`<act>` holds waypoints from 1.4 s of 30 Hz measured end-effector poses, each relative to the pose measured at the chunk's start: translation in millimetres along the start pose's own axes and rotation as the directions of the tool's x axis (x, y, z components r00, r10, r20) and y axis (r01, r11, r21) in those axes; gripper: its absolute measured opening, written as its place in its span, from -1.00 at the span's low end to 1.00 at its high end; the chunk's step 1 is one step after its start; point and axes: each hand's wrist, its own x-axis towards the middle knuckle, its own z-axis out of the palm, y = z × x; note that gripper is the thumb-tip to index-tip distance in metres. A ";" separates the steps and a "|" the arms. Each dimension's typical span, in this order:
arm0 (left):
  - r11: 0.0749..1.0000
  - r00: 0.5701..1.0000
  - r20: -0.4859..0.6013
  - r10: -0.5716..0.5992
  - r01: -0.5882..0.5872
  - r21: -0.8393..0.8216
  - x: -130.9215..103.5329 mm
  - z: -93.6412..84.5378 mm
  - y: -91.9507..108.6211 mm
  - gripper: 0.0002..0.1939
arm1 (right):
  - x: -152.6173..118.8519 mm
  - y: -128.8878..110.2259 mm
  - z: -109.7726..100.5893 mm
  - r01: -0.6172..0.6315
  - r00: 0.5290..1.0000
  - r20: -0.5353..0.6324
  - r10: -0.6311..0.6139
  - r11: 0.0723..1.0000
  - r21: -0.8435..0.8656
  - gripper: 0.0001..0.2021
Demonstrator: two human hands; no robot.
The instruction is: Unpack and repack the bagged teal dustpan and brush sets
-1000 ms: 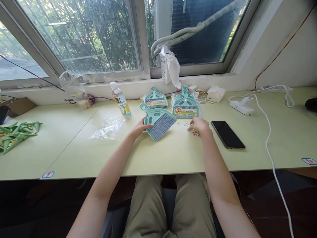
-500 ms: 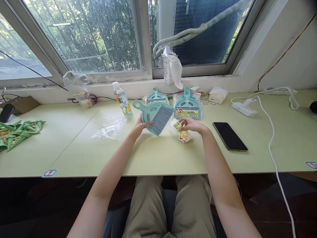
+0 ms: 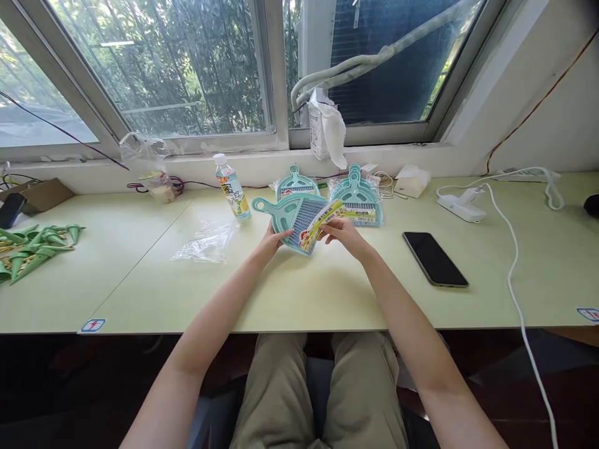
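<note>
A crumpled clear bag (image 3: 206, 242) lies on the table (image 3: 309, 299). The left hand (image 3: 271, 243), thumb curled over the front, grips a mint dustpan-and-brush set (image 3: 294, 216), handle leftward. Across its bristles slants a printed card (image 3: 320, 226), possibly touching them, pinched by the right hand (image 3: 342, 233), nearly closed. Farther right lies a black phone (image 3: 435, 259).

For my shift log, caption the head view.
Left hand holds a green dustpan-and-brush set; right hand holds a printed card over its bristles.
</note>
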 end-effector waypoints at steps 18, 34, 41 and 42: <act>0.999 0.995 0.092 0.029 -0.032 0.030 -2.3 9.1 -4.7 -0.18 | 7.8 15.9 15.6 -0.287 0.929 -0.367 -0.040 0.546 -0.787 -0.76; 0.994 0.993 -0.032 0.111 -0.111 0.025 3.8 6.5 -8.5 -0.14 | 15.8 35.3 19.8 -0.151 0.956 -0.238 0.173 0.983 0.107 -0.66; 0.994 0.995 -0.016 0.095 -0.094 0.054 4.7 4.1 -7.9 -0.10 | 14.7 36.0 23.3 -0.154 0.944 -0.250 0.213 0.959 0.238 -0.81; 0.994 0.996 -0.011 0.091 -0.090 0.060 3.6 4.6 -7.3 -0.10 | 14.6 35.8 23.8 -0.153 0.942 -0.257 0.215 0.958 0.242 -0.82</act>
